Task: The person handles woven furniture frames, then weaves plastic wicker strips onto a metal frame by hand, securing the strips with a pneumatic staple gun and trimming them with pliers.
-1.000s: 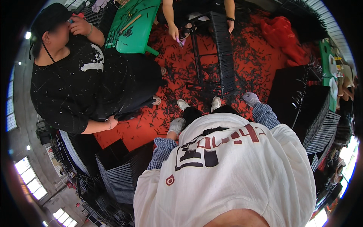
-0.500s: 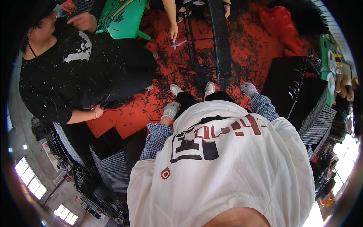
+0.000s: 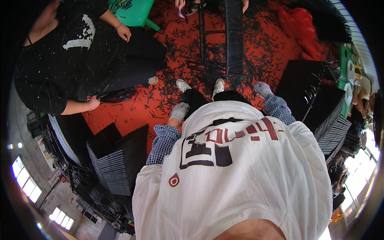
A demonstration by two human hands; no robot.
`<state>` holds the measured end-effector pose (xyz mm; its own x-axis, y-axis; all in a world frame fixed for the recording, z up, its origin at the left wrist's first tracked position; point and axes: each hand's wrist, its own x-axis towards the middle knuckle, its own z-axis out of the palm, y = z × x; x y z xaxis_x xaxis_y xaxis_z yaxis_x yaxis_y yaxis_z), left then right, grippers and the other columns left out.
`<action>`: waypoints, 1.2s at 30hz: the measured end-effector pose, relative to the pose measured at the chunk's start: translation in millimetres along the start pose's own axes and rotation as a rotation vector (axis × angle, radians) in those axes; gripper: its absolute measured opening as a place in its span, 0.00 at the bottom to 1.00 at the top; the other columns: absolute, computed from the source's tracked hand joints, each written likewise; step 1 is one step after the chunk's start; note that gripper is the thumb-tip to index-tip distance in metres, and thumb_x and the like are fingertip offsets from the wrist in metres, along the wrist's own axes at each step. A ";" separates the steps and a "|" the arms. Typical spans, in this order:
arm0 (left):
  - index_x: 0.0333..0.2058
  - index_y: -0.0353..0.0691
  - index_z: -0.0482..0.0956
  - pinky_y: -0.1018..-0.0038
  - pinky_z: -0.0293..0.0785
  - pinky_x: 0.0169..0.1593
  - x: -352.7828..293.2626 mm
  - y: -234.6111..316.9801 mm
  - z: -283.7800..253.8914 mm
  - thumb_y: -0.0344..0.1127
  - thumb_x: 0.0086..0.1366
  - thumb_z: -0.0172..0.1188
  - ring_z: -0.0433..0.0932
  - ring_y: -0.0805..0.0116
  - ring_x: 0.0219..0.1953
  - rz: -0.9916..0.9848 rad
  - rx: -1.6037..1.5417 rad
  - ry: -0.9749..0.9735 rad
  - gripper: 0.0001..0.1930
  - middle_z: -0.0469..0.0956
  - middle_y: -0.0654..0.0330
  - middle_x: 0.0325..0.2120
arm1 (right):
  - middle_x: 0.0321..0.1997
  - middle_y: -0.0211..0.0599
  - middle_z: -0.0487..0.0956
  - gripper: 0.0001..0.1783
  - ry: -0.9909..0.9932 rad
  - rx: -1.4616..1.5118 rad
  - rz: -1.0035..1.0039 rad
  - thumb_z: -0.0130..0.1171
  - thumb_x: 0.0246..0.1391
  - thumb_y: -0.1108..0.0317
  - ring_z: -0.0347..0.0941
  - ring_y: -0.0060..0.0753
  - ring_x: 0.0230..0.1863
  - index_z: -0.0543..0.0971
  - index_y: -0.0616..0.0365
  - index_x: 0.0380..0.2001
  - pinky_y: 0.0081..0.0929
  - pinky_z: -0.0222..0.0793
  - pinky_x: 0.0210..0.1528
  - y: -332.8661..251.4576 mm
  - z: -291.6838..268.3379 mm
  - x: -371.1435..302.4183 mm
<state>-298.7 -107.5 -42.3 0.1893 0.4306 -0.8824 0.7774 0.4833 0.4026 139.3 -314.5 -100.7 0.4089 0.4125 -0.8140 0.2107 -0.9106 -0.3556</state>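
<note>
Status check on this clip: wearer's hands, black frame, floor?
Left hand and right hand gloved, low at either side, nothing visible in them. Black frame ahead, touched by neither. Black scraps littering red floor around it.

The person wore a loose white top (image 3: 280,172) with a wide, rounded neckline and soft creases across its roomy body. Its printing mixed thick, blocky black shapes (image 3: 230,156) with dark red characters (image 3: 255,137), and a small red drop-shaped emblem (image 3: 174,179) carried a ring inside. The lower sleeves, left (image 3: 164,142) and right (image 3: 279,109), were dark blue and white check, gathered and puffy. The left grip (image 3: 180,110) had a greyish glove with a paler, banded cuff; the right grip (image 3: 261,89) had a pale, lavender-grey one. Black trousers (image 3: 195,101) ended above whitish shoes (image 3: 183,85).
</note>
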 end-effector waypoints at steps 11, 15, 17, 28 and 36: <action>0.36 0.39 0.81 0.69 0.70 0.29 -6.9 -16.2 -5.5 0.43 0.65 0.53 0.75 0.66 0.24 -0.037 0.112 0.050 0.14 0.79 0.57 0.23 | 0.29 0.40 0.81 0.17 0.088 -0.189 -0.167 0.55 0.54 0.57 0.79 0.34 0.28 0.80 0.60 0.37 0.31 0.74 0.34 -26.9 4.7 1.0; 0.38 0.37 0.82 0.68 0.72 0.30 -22.4 0.6 -5.6 0.44 0.65 0.53 0.77 0.66 0.25 0.059 0.175 0.097 0.16 0.79 0.56 0.24 | 0.27 0.40 0.81 0.17 0.119 -0.167 -0.196 0.55 0.55 0.57 0.78 0.33 0.27 0.81 0.61 0.36 0.30 0.74 0.33 -10.3 12.5 15.3; 0.40 0.42 0.82 0.64 0.74 0.36 -1.0 -49.0 -12.0 0.48 0.64 0.54 0.81 0.59 0.31 0.037 0.230 0.145 0.17 0.82 0.54 0.29 | 0.27 0.41 0.81 0.17 0.080 -0.184 -0.230 0.55 0.56 0.57 0.78 0.32 0.26 0.81 0.61 0.37 0.30 0.73 0.33 -25.2 16.2 15.5; 0.42 0.45 0.83 0.65 0.74 0.40 -2.3 -26.7 -14.2 0.48 0.64 0.51 0.81 0.55 0.36 0.074 0.277 0.131 0.18 0.82 0.49 0.35 | 0.37 0.45 0.81 0.20 0.070 -0.156 -0.139 0.55 0.55 0.53 0.77 0.43 0.39 0.81 0.57 0.41 0.35 0.72 0.44 -30.2 6.4 6.5; 0.40 0.44 0.83 0.65 0.74 0.40 -5.1 -19.0 -16.1 0.48 0.64 0.52 0.80 0.58 0.34 0.100 0.333 0.106 0.17 0.82 0.51 0.33 | 0.37 0.48 0.82 0.19 0.150 -0.235 -0.177 0.56 0.53 0.52 0.78 0.49 0.42 0.82 0.56 0.38 0.38 0.73 0.46 -26.8 13.1 7.3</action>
<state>-324.0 -106.6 -41.6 0.2246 0.5484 -0.8055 0.9142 0.1676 0.3690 125.0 -287.5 -103.1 0.4697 0.5793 -0.6662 0.4820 -0.8005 -0.3562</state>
